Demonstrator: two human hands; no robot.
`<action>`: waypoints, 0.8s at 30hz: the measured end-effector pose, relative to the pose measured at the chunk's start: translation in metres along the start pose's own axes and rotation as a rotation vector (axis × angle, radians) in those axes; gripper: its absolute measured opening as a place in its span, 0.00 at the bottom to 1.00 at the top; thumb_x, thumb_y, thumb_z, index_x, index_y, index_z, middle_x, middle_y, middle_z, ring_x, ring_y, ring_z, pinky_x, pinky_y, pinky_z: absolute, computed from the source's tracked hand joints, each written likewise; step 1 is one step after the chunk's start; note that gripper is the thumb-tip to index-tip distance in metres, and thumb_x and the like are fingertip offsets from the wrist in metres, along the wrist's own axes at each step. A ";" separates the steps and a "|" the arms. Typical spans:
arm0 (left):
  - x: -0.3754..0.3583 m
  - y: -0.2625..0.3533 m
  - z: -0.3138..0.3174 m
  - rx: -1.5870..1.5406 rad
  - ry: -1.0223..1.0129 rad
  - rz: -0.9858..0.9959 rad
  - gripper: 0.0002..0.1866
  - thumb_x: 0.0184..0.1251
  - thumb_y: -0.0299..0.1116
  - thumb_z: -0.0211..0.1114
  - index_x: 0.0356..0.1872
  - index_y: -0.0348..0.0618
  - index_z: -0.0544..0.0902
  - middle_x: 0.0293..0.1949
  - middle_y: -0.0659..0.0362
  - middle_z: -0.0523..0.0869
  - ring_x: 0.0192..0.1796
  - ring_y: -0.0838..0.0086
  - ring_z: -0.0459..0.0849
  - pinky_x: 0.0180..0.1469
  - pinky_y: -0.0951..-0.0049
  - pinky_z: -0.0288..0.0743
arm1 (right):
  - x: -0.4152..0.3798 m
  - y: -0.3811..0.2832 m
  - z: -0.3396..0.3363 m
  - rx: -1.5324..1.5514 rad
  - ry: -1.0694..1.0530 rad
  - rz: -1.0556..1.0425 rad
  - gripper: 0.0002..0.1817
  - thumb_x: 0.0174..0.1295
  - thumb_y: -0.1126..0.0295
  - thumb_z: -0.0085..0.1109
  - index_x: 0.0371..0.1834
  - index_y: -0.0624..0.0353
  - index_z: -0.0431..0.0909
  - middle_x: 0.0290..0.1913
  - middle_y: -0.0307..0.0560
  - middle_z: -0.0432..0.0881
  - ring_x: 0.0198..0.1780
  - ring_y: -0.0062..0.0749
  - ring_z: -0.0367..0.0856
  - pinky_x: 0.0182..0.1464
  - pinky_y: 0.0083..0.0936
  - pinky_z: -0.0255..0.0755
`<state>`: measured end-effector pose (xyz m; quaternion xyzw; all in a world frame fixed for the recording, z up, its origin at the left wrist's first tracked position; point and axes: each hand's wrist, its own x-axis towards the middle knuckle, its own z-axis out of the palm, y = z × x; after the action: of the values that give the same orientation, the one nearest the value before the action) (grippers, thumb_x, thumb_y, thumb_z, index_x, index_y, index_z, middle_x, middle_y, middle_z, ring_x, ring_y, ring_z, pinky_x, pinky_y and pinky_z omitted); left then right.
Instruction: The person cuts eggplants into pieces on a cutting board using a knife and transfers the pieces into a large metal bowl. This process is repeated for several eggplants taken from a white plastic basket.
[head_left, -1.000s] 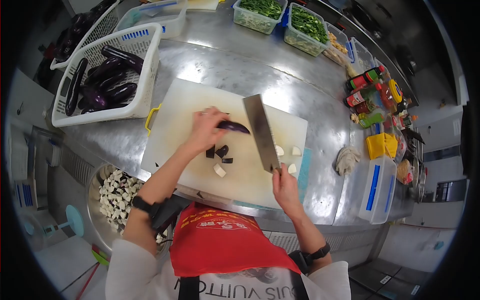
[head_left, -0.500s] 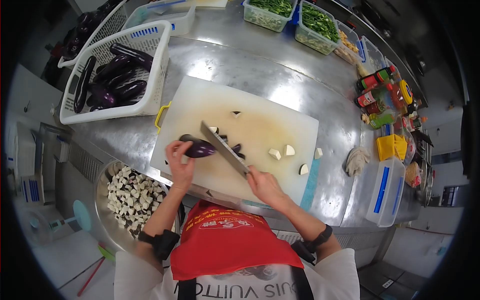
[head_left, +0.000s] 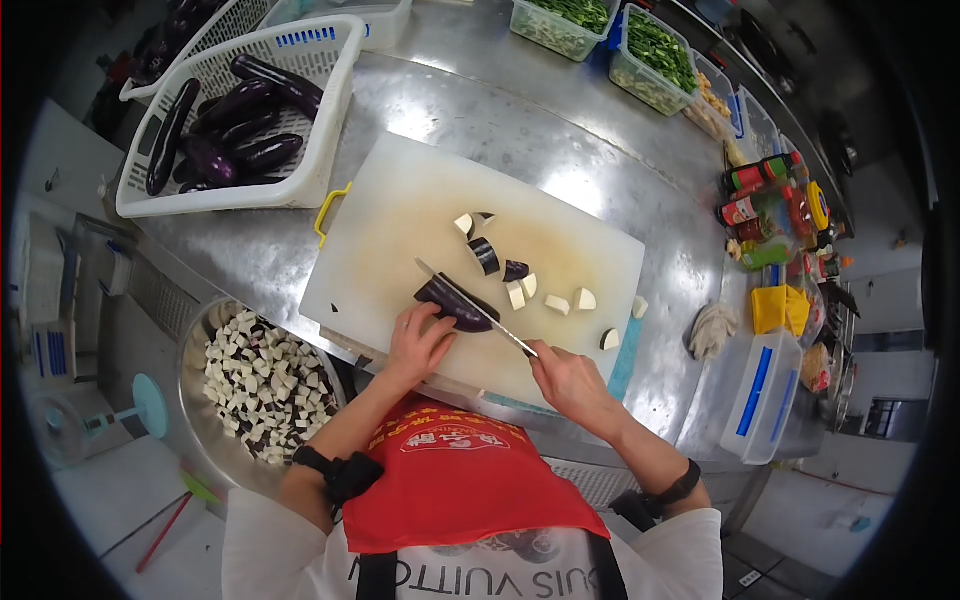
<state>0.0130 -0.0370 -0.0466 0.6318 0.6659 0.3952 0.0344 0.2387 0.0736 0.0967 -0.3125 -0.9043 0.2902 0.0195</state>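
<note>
My right hand (head_left: 572, 383) is wrapped round the handle of a kitchen knife (head_left: 480, 308). Its long blade runs diagonally up and left, lying along an eggplant (head_left: 448, 300) on the white cutting board (head_left: 375, 200). With bent fingers, my left hand (head_left: 420, 345) presses the eggplant from its near side. Past the blade sit a dark-skinned chunk (head_left: 484, 256) and a smaller purple piece (head_left: 516, 271). Pale cut pieces are scattered over the board, among them a wedge (head_left: 585, 299) and another (head_left: 609, 339) near the right edge.
Whole eggplants fill a white basket (head_left: 340, 110) at the back left. A metal bowl (head_left: 192, 380) of diced eggplant stands below the table's left edge. Tubs of chopped greens (head_left: 655, 65), sauce bottles (head_left: 755, 210), a crumpled cloth (head_left: 712, 331) and a lidded plastic box (head_left: 765, 395) line the right.
The eggplant now lies angled under the blade, and my left hand has moved right with it. More cut chunks show beyond the knife. The whole view has shifted slightly.
</note>
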 end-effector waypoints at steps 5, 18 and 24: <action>0.004 -0.003 0.005 0.010 0.016 -0.012 0.15 0.52 0.29 0.71 0.43 0.47 0.83 0.50 0.54 0.77 0.55 0.53 0.74 0.57 0.56 0.72 | 0.008 0.005 -0.014 -0.067 -0.131 0.004 0.09 0.67 0.70 0.51 0.48 0.60 0.70 0.25 0.58 0.80 0.27 0.57 0.80 0.29 0.47 0.74; 0.017 0.000 -0.006 0.043 -0.076 -0.022 0.17 0.48 0.30 0.70 0.43 0.48 0.81 0.49 0.54 0.77 0.54 0.55 0.74 0.56 0.58 0.70 | 0.023 0.007 0.002 0.195 0.028 -0.015 0.08 0.67 0.71 0.52 0.46 0.61 0.70 0.24 0.60 0.79 0.27 0.59 0.79 0.29 0.48 0.71; 0.069 -0.004 -0.029 0.106 -0.247 0.149 0.25 0.42 0.33 0.69 0.47 0.44 0.77 0.48 0.54 0.76 0.53 0.57 0.74 0.59 0.55 0.62 | 0.015 0.010 -0.004 0.247 0.196 0.092 0.07 0.67 0.72 0.52 0.45 0.62 0.70 0.24 0.61 0.78 0.26 0.60 0.78 0.28 0.48 0.69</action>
<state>-0.0193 0.0093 0.0021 0.7242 0.6278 0.2803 0.0531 0.2331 0.0904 0.0925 -0.3755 -0.8402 0.3680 0.1324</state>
